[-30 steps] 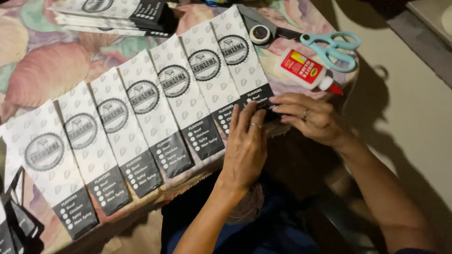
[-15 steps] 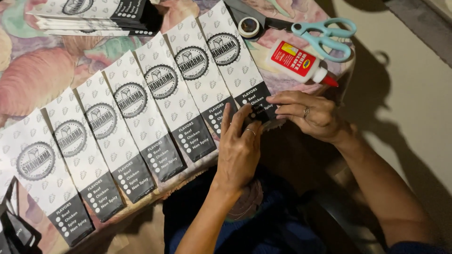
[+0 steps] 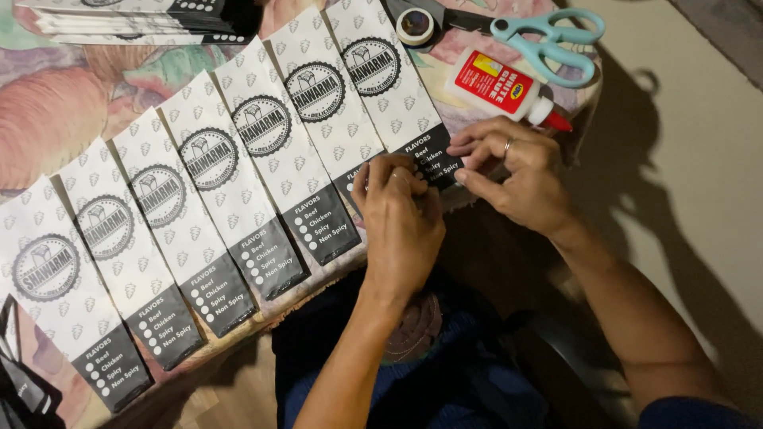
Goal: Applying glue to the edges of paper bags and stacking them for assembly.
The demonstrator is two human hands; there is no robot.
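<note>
Spread wide under everything: a surface [image 3: 56, 103] with a leaf-patterned cloth, giving the row room to fan out. Overlapped like shingles to the left of the grip, six white paper sleeves [image 3: 199, 206], each dark bottom edge left showing and reachable. At the grip itself, the last sleeve [image 3: 381, 87] in the row, its dark lower end at the table's near edge. Pressed down on that end, the left hand [image 3: 401, 226], fingers curled, seemingly pinning the fold flat. Just beside it, the right hand [image 3: 517, 179], fingertips pinched lightly on the sleeve's dark corner, nothing else held. Far up-left of the grip, a stack of flat sleeves [image 3: 135, 20]. Above the right hand, kept close: teal scissors [image 3: 548, 44], a white glue bottle [image 3: 501, 86], red cap toward the hand, and a small tape roll [image 3: 415, 25].
</note>
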